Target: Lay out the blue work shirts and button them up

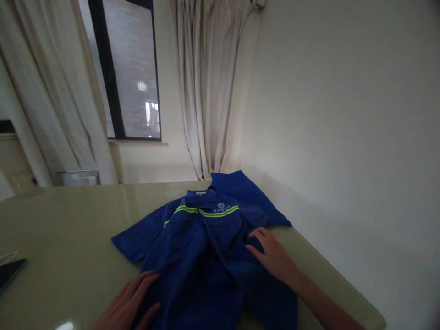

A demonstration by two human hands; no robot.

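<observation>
A blue work shirt [182,247] with yellow-green reflective stripes and a white chest logo lies unbuttoned on the table, collar at the far end. One sleeve [137,233] spreads out to the left. My left hand [129,302] rests at the shirt's lower left edge, its fingers stretched out and thumb apart. On the right side of the shirt lies my right hand [271,254], thumb and fingers apart over the fabric. Behind the collar on the right is a flat piece of blue cloth [250,197]; whether it joins the shirt is unclear.
The pale green tabletop [68,229] has a glossy surface. A dark flat object [10,272] with a thin cord sits at the left edge. A white wall [343,137] runs along the right side; curtains [209,91] and a window [134,68] are behind the table.
</observation>
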